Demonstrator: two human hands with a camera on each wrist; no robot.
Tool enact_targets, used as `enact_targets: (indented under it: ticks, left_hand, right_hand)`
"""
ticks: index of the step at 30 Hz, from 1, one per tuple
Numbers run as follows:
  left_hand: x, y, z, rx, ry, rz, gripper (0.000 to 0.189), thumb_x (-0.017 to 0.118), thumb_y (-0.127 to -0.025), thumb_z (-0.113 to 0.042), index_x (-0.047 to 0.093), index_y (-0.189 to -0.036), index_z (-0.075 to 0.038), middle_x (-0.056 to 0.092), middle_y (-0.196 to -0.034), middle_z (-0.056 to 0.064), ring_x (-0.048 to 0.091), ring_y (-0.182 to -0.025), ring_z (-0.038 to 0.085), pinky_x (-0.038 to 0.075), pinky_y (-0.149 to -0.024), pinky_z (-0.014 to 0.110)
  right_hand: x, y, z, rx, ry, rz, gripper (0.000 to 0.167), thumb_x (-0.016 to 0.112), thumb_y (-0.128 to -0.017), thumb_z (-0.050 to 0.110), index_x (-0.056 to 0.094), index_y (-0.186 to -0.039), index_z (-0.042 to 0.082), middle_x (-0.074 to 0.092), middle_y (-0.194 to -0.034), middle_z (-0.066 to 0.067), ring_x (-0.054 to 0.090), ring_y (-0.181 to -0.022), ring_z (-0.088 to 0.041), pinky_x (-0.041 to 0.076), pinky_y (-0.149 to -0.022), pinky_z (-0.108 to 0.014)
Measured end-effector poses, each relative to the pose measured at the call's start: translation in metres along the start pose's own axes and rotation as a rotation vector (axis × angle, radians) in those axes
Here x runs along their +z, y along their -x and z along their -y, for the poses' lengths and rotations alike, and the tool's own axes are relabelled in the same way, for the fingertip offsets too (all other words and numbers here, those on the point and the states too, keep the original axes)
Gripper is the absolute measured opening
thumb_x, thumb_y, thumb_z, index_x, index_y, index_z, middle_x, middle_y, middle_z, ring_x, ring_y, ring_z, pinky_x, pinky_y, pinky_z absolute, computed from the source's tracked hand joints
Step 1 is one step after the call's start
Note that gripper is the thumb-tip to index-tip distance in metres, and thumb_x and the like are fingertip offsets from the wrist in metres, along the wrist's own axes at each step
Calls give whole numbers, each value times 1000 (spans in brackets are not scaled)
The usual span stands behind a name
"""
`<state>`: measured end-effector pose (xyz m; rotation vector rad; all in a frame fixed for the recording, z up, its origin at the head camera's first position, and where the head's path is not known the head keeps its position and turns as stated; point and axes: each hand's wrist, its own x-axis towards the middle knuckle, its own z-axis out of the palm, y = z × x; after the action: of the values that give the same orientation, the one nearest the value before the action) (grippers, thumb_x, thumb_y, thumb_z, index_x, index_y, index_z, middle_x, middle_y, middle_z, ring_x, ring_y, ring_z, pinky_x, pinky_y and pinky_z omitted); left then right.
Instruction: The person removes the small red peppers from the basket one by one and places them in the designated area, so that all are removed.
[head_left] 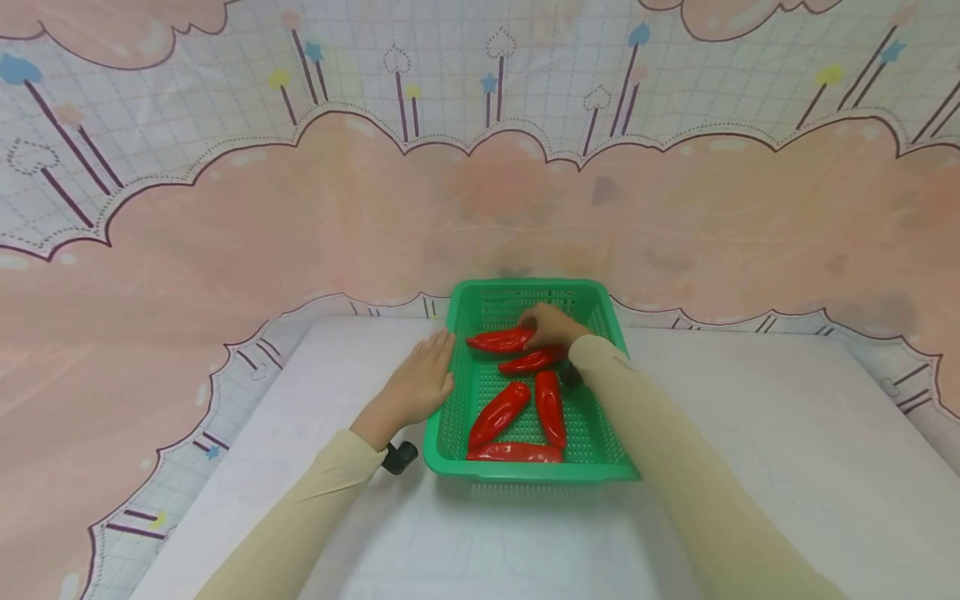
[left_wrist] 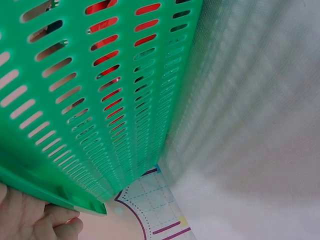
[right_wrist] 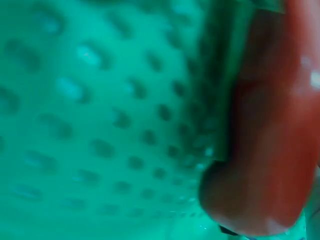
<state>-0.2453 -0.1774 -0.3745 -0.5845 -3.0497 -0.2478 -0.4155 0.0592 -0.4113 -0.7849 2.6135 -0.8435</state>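
My right hand (head_left: 557, 327) reaches into a green plastic basket (head_left: 534, 477) and holds the right end of a glossy red pepper (head_left: 495, 341) near the far wall. A second red pepper (head_left: 528, 362) lies just below that hand, partly hidden by the wrist. Flat along the basket's left rim rests my left hand (head_left: 422, 377), its fingers straight; in the left wrist view its fingers (left_wrist: 37, 220) show at the rim. A red pepper (right_wrist: 270, 165) fills the right side of the right wrist view, blurred and close to the camera.
Nearer in the basket lie more red peppers: one slanted (head_left: 498, 414), one lengthwise (head_left: 550, 408) and one crosswise (head_left: 516, 452) along the near wall. The basket stands on a white table (head_left: 750, 433). Behind it hangs a patterned cloth (head_left: 675, 225).
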Motion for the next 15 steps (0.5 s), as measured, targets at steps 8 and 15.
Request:
enact_targets:
  ticks: [8, 15]
  left_hand:
    - [0, 0, 1, 0, -8, 3, 61, 31, -95, -21, 18, -146, 9, 16, -155, 25, 15, -145, 36, 14, -120, 46]
    - [-2, 1, -1, 2, -3, 8, 61, 31, -95, -20, 18, -146, 9, 17, -154, 25, 15, -145, 36, 14, -120, 46]
  right_hand:
    - [7, 5, 8, 13, 5, 9, 47, 75, -77, 8, 62, -122, 2, 60, -127, -15, 56, -117, -29, 46, -103, -41]
    - [10, 4, 12, 8, 7, 7, 47, 75, -77, 9, 63, -122, 4, 61, -128, -14, 56, -117, -27, 46, -103, -40]
